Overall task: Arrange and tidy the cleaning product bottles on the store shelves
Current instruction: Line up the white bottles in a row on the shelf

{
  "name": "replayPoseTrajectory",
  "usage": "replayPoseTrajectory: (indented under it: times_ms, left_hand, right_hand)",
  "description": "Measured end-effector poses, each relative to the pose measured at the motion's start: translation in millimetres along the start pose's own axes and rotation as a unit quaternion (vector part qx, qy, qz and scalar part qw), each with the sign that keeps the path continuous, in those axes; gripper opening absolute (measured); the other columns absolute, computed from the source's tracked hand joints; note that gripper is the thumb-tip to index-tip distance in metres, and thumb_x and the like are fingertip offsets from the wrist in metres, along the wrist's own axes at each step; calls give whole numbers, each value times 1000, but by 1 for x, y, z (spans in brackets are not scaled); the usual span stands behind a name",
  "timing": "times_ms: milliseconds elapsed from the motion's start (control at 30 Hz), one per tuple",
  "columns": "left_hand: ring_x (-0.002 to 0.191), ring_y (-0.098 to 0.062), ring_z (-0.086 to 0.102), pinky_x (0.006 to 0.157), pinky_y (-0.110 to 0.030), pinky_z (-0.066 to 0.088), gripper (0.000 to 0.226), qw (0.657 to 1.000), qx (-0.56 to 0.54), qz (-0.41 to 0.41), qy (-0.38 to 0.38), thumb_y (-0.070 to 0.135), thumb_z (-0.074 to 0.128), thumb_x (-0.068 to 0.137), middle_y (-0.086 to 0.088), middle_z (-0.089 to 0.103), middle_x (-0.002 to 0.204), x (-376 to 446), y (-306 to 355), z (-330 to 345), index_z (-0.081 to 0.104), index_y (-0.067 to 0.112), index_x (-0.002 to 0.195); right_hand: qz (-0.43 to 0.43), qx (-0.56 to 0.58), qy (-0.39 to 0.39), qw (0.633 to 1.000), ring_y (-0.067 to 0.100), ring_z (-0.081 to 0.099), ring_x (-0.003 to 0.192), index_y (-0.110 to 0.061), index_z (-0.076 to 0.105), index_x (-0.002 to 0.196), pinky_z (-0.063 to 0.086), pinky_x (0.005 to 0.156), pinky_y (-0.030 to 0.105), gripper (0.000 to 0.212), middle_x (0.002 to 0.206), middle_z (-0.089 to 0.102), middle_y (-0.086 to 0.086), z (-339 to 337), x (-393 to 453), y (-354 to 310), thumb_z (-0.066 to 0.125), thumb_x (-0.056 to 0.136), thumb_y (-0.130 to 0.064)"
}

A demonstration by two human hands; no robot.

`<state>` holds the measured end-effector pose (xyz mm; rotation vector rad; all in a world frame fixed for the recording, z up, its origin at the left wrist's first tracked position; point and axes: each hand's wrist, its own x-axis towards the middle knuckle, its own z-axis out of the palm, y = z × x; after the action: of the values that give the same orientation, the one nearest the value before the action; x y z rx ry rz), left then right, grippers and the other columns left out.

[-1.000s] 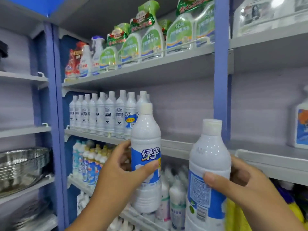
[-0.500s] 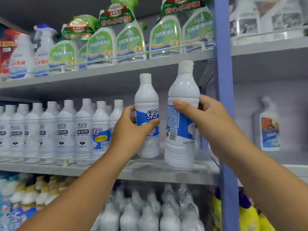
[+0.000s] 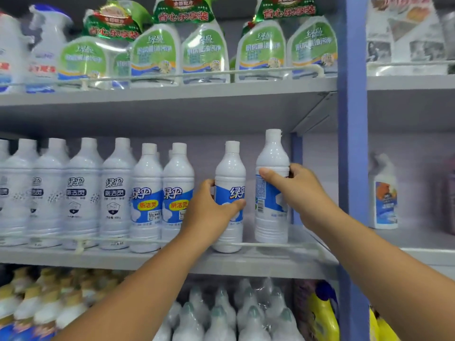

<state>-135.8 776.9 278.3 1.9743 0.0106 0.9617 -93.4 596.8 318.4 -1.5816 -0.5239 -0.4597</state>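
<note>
left hand [image 3: 211,207] gripping blue-label toilet cleaner bottle [image 3: 230,168] at waist, standing on middle shelf [image 3: 270,263] | right hand [image 3: 299,187] clamping second bottle [image 3: 272,153] at shoulder, label turned away | likely full, heavy; smooth rigid plastic, probably slippery: ribbed waist is looking the safest hold

Green neck hangers [image 3: 183,14] on the spray bottles along the top of the frame read "省心乐享装" in yellow. The green labels [image 3: 154,49] below them are too blurred to read beyond large white characters. On the middle shelf, the grey-label bottles [image 3: 114,190] at centre left carry "绿伞" above a dark band reading "厕洁灵". The blue-label bottles [image 3: 177,198] beside them show "绿伞" with "厕洁灵" in red on a yellow oval. The bottle in the left hand [image 3: 230,193] shows "绿伞". The bottle in the right hand [image 3: 268,195] shows a barcode and small print, unreadable.
</note>
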Motion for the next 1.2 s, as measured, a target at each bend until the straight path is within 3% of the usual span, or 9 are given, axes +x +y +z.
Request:
replayPoseTrajectory:
  times_ms: [167,300,433,500,567,733,867,967,1200]
  left_hand:
    - [89,-3,66,68,-25,52,59,999,6,-39,-36,48,86,76,13,66,111,-1,2,-8,49,33,119]
    - [93,-9,68,84,-35,58,58,993,83,-51,-71,54,84,73,13,68,107,6,20,-24,51,32,115]
    - [117,-19,63,91,-33,51,88,992,127,12,-19,60,76,80,3,62,137,27,67,-50,40,25,152]
    - [118,-22,64,98,-36,52,72,984,174,28,0,58,75,83,-1,65,134,47,89,-59,57,19,141]
    - [108,-26,70,96,-39,57,56,977,206,19,-50,53,74,86,-6,73,117,65,102,-62,70,10,122]
    - [82,-24,76,79,-35,64,29,968,218,14,-122,28,74,92,-14,77,93,90,107,-57,72,1,101]
    - [81,-26,77,80,-36,63,26,960,256,32,-106,25,71,95,-15,77,91,89,107,-57,72,0,100]
    - [68,-20,74,59,-24,57,24,961,257,32,-101,24,71,95,-14,77,89,89,106,-61,73,1,99]
    - [79,-23,79,87,-43,63,25,953,277,14,-121,25,72,92,-11,79,83,99,101,-78,75,2,102]
  right_hand:
    - [28,-18,-34,999,20,76,89,-19,70,104,62,86,47,36,96,78,1,7,-1,15,83,80,-42]
    - [34,-32,-36,998,19,75,90,-21,69,104,61,88,49,38,97,77,0,12,1,16,83,79,-45]
    - [67,-82,-92,990,18,73,94,-20,61,116,61,87,46,52,105,74,-1,8,8,0,82,78,-49]
    - [73,-107,-103,986,18,70,100,-20,54,130,60,89,46,70,120,69,-1,3,17,-19,79,77,-58]
    - [54,-116,-89,988,17,66,103,-20,50,143,61,85,44,78,131,62,0,-2,30,-39,73,82,-61]
    - [54,-144,-134,979,30,68,100,-9,64,114,61,75,43,28,112,69,14,1,46,-67,63,100,-32]
    - [32,-164,-137,976,32,68,99,-13,61,102,61,77,48,10,107,69,12,14,47,-67,61,101,-24]
    - [30,-159,-132,978,29,68,97,-14,60,112,61,78,50,16,107,68,9,20,47,-66,61,101,-24]
    - [27,-153,-128,979,26,68,93,-10,59,127,62,81,52,32,105,68,9,32,49,-65,63,100,-28]
